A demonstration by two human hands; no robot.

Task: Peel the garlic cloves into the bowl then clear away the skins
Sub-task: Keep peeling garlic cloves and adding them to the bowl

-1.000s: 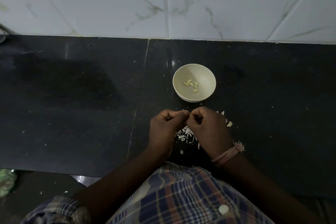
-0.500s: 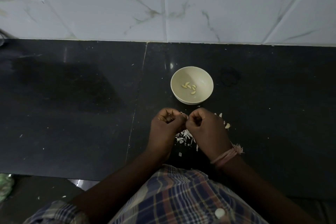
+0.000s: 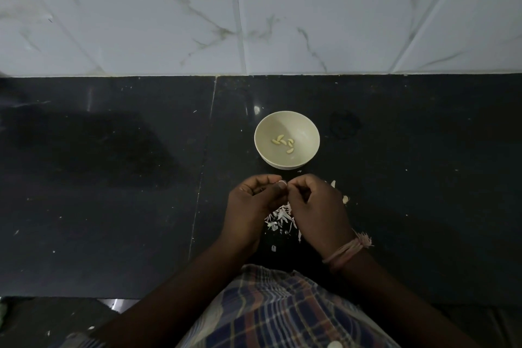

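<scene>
No brand, label or writing can be read anywhere in view. The left hand (image 3: 251,206) and right hand (image 3: 316,209) meet over the black counter (image 3: 113,192), just in front of the bowl (image 3: 302,161), their fingertips touching at one spot. Both hands have the fingers curled in toward the thumbs, pinching at something small and pale between them; it is too small and too hidden to say whether it is a clove or only skin. A thread band (image 3: 346,251) wraps the right wrist. The bowl stands upright, near the hands but apart from them, and holds a few peeled cloves (image 3: 284,143) in its bottom. Skins (image 3: 279,217) lie in a loose heap on the counter under and between the two hands, with stray flecks toward the near edge, and a couple of pale pieces (image 3: 345,199) sit just right of the right hand. A seam (image 3: 204,167) runs front to back through the counter just left of the left hand. The counter ends behind at a white marbled tile wall (image 3: 254,14), well beyond the bowl, and in front at an edge near the person's checked shirt (image 3: 271,308). Wide dark counter lies to the left and right of the hands.
</scene>
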